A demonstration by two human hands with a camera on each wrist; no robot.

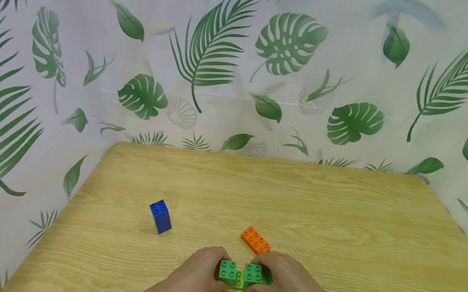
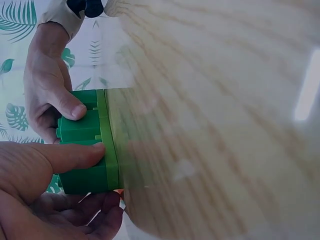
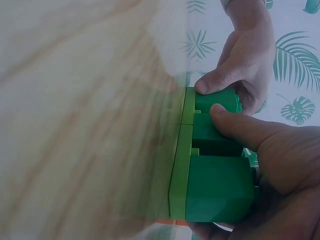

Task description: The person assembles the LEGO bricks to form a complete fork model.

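Green toy building bricks stand in a row on a flat lime-green base [image 1: 238, 279] at the table's front. My left hand [image 1: 199, 274] grips the left green brick [image 1: 227, 271], its thumb along the near side. My right hand [image 1: 288, 282] holds the middle green brick [image 1: 252, 273] with thumb and fingers. In the right wrist view a third green brick [image 3: 220, 187] sits at the right end, mostly covered by my right hand in the head view. A seam shows in the lime-green base [image 3: 181, 165], with two pieces end to end.
An orange brick [image 1: 255, 241] lies on the wooden table [image 1: 338, 216] just beyond my right fingers. Farther left stands a tall blue brick [image 1: 160, 217]. A leaf-patterned curtain [image 1: 225, 68] hangs behind the table and along its sides.
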